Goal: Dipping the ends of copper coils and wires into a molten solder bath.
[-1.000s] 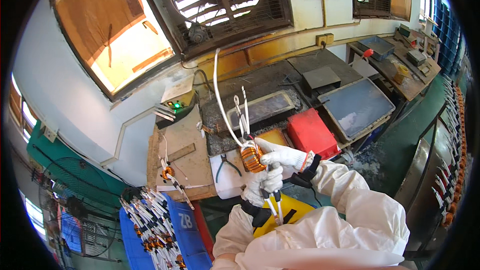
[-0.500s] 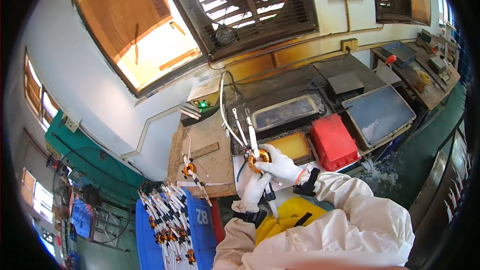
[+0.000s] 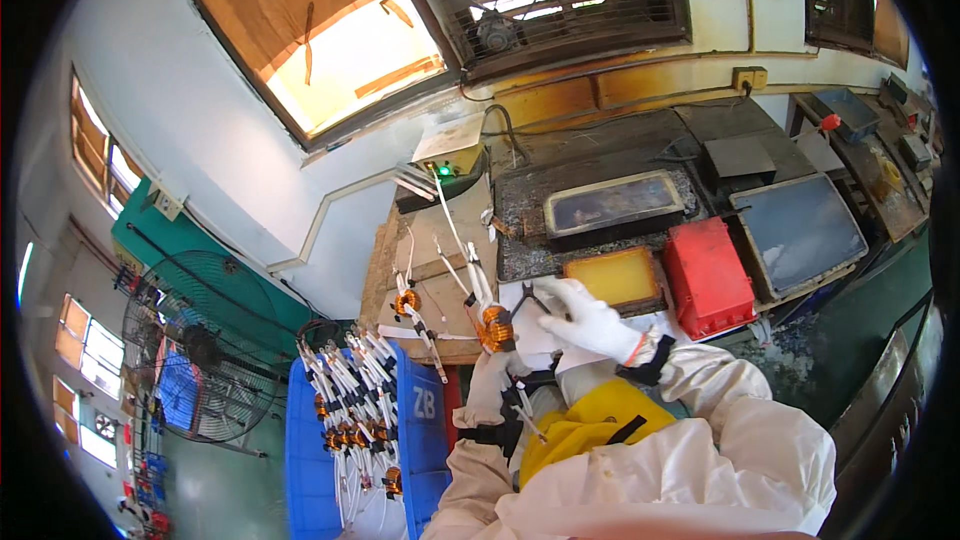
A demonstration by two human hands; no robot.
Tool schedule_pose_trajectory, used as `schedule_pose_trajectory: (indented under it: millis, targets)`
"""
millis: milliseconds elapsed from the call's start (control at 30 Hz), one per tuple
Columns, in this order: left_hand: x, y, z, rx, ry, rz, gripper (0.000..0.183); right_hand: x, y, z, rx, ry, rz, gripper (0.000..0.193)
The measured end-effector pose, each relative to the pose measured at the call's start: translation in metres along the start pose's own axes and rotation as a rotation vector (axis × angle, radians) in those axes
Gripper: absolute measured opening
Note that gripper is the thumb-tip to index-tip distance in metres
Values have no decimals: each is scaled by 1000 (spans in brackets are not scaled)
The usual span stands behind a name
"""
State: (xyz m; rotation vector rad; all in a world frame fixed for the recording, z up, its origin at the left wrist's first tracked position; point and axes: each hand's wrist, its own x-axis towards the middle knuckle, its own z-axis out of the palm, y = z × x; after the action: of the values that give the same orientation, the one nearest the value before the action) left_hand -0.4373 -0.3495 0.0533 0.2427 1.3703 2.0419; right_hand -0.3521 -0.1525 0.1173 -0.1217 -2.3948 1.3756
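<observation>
My left hand (image 3: 488, 377), in a white glove, is closed round the lower end of a copper-wound ring coil (image 3: 495, 328). White-sleeved leads with metal lugs rise from the coil, and more leads hang below the hand. To the right, my gloved right hand (image 3: 590, 325) has its thumb and fingers apart. Close to its fingertips is a pair of dark pliers (image 3: 527, 297) over white paper; whether the fingers touch it is unclear. A second ring coil (image 3: 406, 303) with white leads lies on the board at the left.
A blue bin (image 3: 422, 440) at lower left holds several coils with leads. Beyond my right hand are an amber-filled tray (image 3: 612, 278), a red box (image 3: 710, 275), a grey tray (image 3: 805, 230) and a long dark-framed tray (image 3: 615, 207). A box with a green light (image 3: 448, 155) stands behind.
My right hand has let go of the coil and moved right, its fingers spreading near the pliers. The left hand keeps the coil, now lower and tilted. The whole view has shifted.
</observation>
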Motion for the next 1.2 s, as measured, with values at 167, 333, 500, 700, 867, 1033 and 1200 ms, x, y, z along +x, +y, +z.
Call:
schedule_pose_trajectory:
  millis: [167, 333, 500, 700, 867, 1033, 1200]
  targets:
    - [-5, -20, -60, -236, -152, -52, 39, -14, 14, -34, -49, 141, 20, 50]
    - [4, -34, -91, -498, -485, -20, 24, -23, 22, -59, 36, 168, 143, 48]
    - [-12, -25, -85, -378, -215, -111, 27, -28, 43, -76, 15, 223, 185, 48]
    - [-9, -10, -77, -534, -449, -20, 31, -30, 56, -80, 141, 240, 194, 44]
    - [-18, -2, -83, -164, -100, -3, 26, -33, 61, -90, 140, 252, 235, 41]
    - [-34, 12, -64, 99, 92, 42, 29, -41, 72, -102, 185, 281, 281, 39]
    - [-35, 22, -46, 245, 244, 27, 29, -46, 76, -110, 212, 308, 320, 37]
